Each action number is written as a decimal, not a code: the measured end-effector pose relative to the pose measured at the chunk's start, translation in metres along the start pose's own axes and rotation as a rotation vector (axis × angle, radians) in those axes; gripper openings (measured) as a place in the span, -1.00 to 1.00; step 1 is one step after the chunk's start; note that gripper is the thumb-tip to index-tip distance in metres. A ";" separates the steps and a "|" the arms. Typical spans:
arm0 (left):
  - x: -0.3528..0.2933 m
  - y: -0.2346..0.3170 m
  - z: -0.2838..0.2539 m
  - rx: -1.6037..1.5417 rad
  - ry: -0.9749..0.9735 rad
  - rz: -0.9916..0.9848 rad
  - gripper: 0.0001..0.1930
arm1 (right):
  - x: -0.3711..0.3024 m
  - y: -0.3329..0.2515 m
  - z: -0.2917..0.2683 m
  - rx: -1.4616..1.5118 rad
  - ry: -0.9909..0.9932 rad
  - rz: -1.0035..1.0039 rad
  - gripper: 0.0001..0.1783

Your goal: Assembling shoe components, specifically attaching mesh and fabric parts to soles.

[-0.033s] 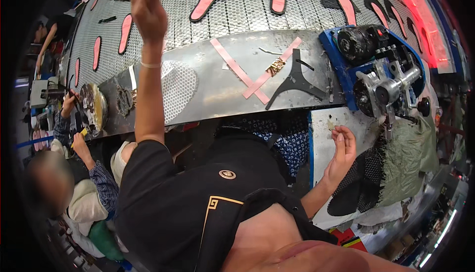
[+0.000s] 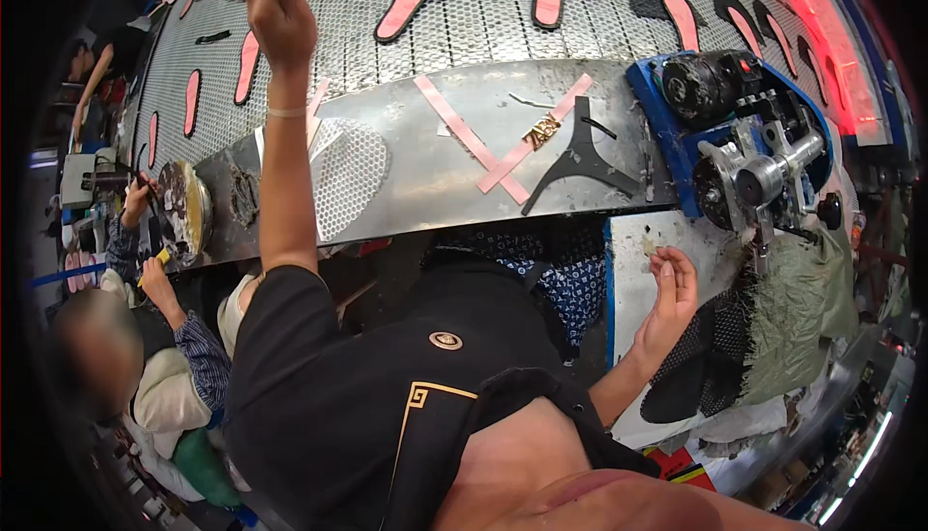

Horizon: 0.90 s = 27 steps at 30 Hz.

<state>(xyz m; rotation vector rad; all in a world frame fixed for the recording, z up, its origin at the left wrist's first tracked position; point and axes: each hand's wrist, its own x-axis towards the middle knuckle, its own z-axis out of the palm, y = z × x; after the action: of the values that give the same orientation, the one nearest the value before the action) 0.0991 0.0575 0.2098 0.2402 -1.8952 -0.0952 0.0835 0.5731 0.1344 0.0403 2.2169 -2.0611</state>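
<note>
A perforated metal conveyor runs past a steel table. Red light glows at the right. A blue-framed machine stands beside the table.

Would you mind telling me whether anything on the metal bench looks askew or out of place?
Two pink strips lie crossed in an X on the metal bench rather than flat side by side; a black Y-shaped piece rests loose beside them. Nothing looks spilled.

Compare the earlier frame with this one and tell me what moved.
Nothing visibly changed. The left hand is raised over the perforated belt with a small dark thing pinched at the fingertips, and the right hand rests at the edge of the white board. The crossed pink strips and the black Y-shaped piece lie on the metal ledge.
</note>
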 end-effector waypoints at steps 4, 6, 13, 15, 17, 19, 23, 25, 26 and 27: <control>-0.023 -0.140 0.046 0.069 -0.101 -0.004 -0.67 | 0.000 0.006 0.003 0.005 0.031 0.010 -0.73; -0.073 -0.212 0.072 0.056 -0.289 -0.058 -0.46 | -0.001 0.006 0.006 0.018 0.030 0.006 -0.73; -0.183 -0.277 0.005 0.506 -0.656 -0.511 -0.24 | -0.005 0.011 -0.009 0.011 0.096 0.023 -0.70; -0.189 -0.265 0.002 0.602 -0.658 -0.553 -0.27 | -0.008 0.011 -0.016 -0.048 0.172 0.052 -0.70; -0.189 -0.239 -0.022 0.861 -0.578 -0.775 -0.41 | -0.005 0.014 -0.019 -0.076 0.169 0.059 -0.69; -0.196 -0.256 -0.028 0.859 -0.611 -0.833 -0.42 | -0.004 0.013 -0.021 -0.095 0.179 0.069 -0.69; -0.183 -0.290 -0.044 0.871 -0.798 -0.915 -0.41 | 0.004 0.008 -0.015 -0.088 0.156 0.054 -0.69; -0.175 -0.296 -0.033 0.851 -0.891 -1.008 -0.32 | 0.006 0.007 -0.010 -0.097 0.151 0.038 -0.69; -0.170 -0.283 -0.028 0.826 -0.950 -1.092 -0.28 | 0.008 0.007 -0.006 -0.108 0.147 0.033 -0.69; -0.171 -0.277 -0.026 0.799 -1.010 -1.176 -0.23 | 0.009 0.007 -0.001 -0.119 0.129 0.025 -0.70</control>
<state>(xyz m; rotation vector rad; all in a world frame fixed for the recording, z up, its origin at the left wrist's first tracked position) 0.2107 -0.1749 0.0094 2.1616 -2.3865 -0.2756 0.0756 0.5745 0.1265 0.1952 2.3968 -1.9621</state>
